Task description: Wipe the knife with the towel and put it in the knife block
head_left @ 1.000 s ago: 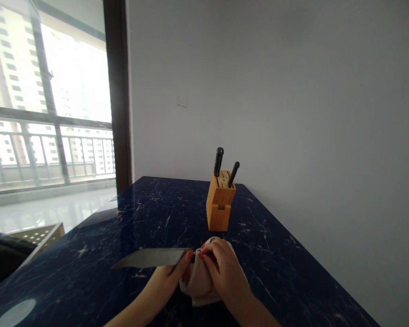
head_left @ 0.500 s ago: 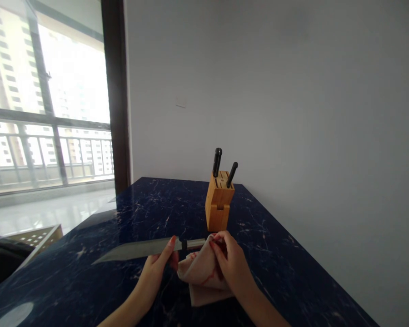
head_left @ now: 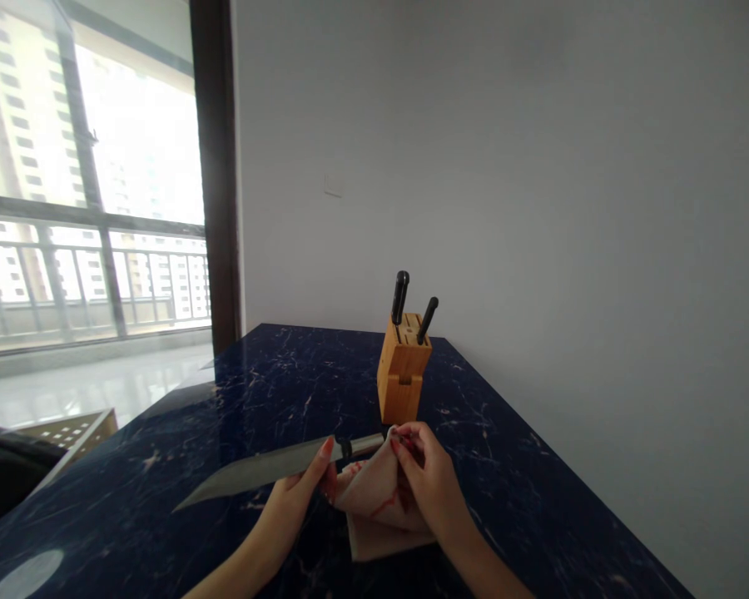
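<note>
The person's left hand (head_left: 290,512) is clenched around a kitchen knife (head_left: 268,472) at the heel of the blade, with the thumb up against a black bolster (head_left: 345,448); the blade points out to the left and slightly down, and it hangs above the countertop without touching it; the right hand (head_left: 434,487) grasps a folded white cloth (head_left: 378,495), its fingertips (head_left: 405,437) pinching the top fold around the far end of the knife's pale handle (head_left: 367,444); red streaks (head_left: 385,503) mark the cloth; its lower layer lies on the countertop, and the upper fold is lifted between the two hands.

All this sits just in front of a wooden knife block (head_left: 400,374), which stands upright on a dark blue marble-patterned countertop (head_left: 287,391); two black-handled knives (head_left: 400,297) stand in the top of the block, tilted apart; a pale wall (head_left: 537,208) rises just behind the block, with a small switch plate (head_left: 333,185) above and to its left; well to the left of the block, a dark door frame (head_left: 215,166) edges a bright window (head_left: 143,158) with a railing (head_left: 87,283) and tower blocks beyond.
</note>
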Available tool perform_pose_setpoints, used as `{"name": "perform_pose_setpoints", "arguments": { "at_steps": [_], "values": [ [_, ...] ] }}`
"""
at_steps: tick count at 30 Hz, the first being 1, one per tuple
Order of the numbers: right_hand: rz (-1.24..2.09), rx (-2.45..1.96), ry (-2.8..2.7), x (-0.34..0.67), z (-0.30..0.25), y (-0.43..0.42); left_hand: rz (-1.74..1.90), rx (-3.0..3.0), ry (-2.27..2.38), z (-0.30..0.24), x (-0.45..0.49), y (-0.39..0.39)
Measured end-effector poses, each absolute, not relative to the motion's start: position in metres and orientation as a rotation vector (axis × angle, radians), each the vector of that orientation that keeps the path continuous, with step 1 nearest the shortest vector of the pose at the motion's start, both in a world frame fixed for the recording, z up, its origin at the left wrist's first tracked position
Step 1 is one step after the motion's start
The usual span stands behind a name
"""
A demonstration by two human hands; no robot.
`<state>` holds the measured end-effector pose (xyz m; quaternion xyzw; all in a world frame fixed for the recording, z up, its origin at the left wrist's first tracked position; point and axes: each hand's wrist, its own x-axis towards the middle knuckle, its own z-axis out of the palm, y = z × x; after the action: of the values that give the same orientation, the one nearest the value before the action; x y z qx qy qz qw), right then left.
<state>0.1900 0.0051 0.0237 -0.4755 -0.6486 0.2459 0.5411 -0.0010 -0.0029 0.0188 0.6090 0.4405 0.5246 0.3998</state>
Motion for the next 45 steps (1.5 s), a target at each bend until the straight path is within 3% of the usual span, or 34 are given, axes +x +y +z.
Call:
{"name": "perform_pose_setpoints", "arguments": {
  "at_steps": [21,40,45],
  "values": [
    [0.561,-1.162,-1.725,0.167,0.023,-0.013,1.163,1.641,1.278,-0.001,0.001,0.002],
    [0.197,-1.210,-2.017,0.173,0.028,-0.011,1.218,1.390,1.182,0.022,0.008,-0.005],
    [-0.074,-1.298,-2.148,0.170,0.025,-0.011,1.172,1.355,1.186,0.023,0.010,-0.007]
  ]
}}
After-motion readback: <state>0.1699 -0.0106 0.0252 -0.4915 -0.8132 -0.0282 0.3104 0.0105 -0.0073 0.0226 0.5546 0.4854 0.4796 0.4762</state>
